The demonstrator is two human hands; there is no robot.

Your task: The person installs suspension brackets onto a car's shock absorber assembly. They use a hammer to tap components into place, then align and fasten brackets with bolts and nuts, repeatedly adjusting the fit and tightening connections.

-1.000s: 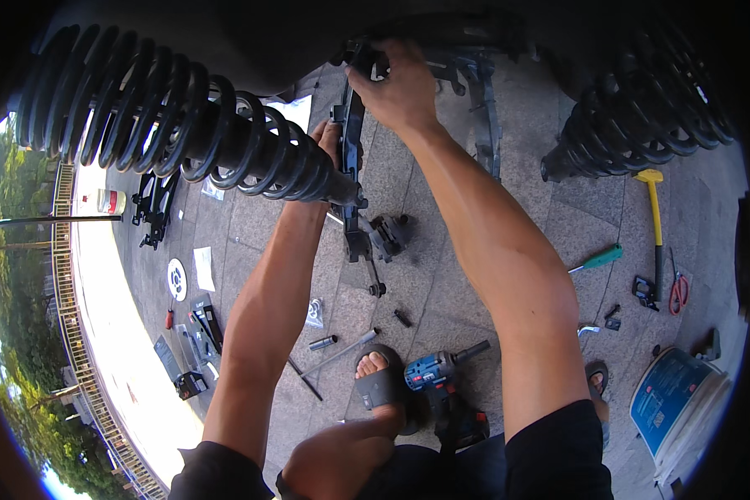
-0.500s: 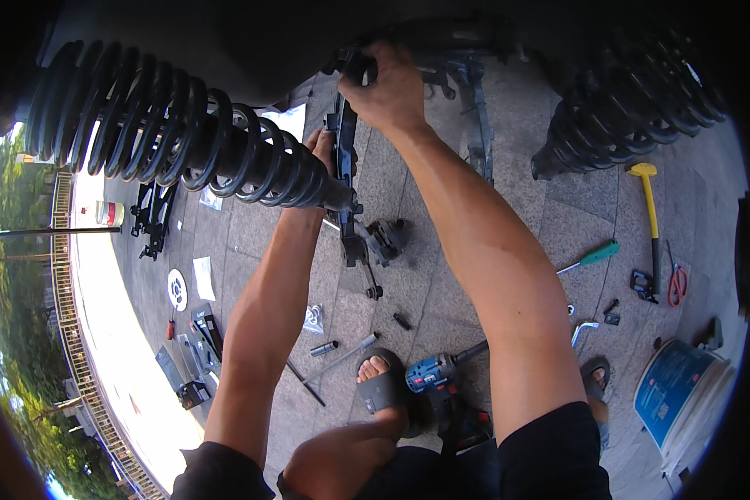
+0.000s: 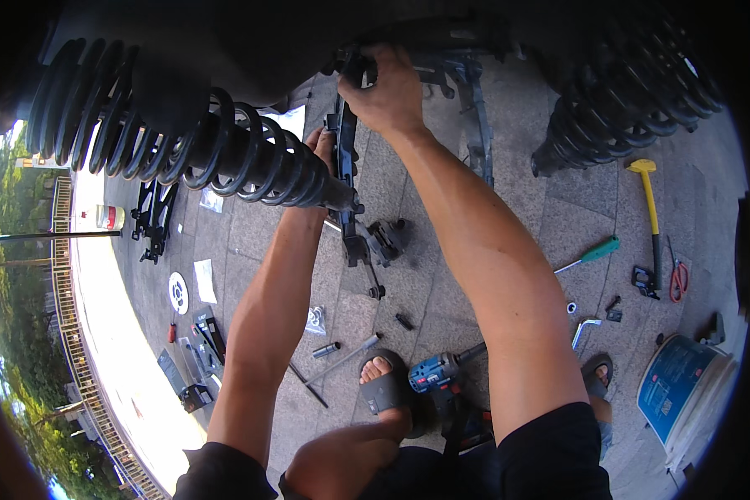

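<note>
I have the left hand (image 3: 322,147) wrapped round the black suspension arm (image 3: 347,152), beside the coilover shock (image 3: 250,158); the right hand (image 3: 389,93) half-curls at its top, grip unclear. Uneven support could let it twist.

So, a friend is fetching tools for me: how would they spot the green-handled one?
Start at the blue-and-white bucket, lower right, and look up to the yellow-headed hammer. Left of it lies the tool, its thin shaft slanting down-left. No other tool nearby has a green handle.
</note>
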